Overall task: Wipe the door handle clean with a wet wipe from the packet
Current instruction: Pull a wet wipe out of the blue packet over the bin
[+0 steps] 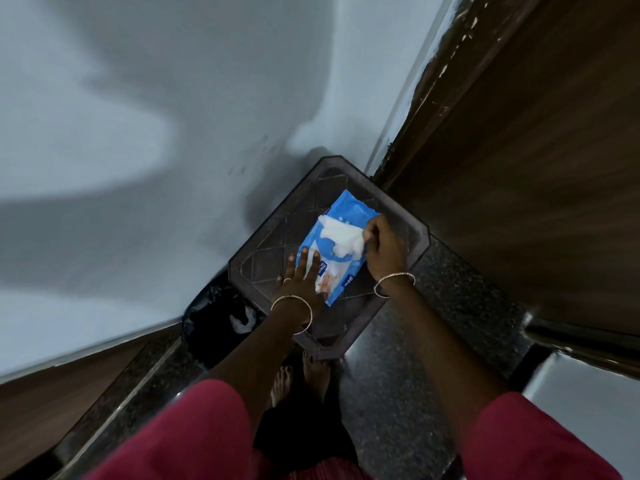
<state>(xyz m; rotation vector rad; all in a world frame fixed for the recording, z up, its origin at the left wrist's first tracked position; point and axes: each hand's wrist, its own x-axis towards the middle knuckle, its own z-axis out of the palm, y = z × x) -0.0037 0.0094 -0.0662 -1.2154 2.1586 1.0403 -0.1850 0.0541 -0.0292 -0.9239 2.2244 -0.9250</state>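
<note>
Left hand point(300, 282) lies flat, fingers released, pressing the packet point(334, 247) on the stool point(263, 251); right hand point(384, 247) pinches the wet wipe point(341, 237). Best to pull slowly so one sheet comes.

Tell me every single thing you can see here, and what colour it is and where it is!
Wet wipe packet: one, blue and white, lying on the stool top.
Wet wipe: one, white, partly pulled out of the packet's top.
Stool: one, dark brown plastic, against the wall in the corner.
Bin bag: one, black, on the floor left of the stool, something white inside.
Wall: pale grey, left and ahead.
Door: one, brown wood, at right; no handle in view.
Floor: dark speckled stone.
Bangles: one on each wrist, metal.
Sleeves: two, dark pink, bottom.
Feet: two, bare, below the stool.
Left hand: flat, pressing the packet.
Right hand: pinching the wipe.
</note>
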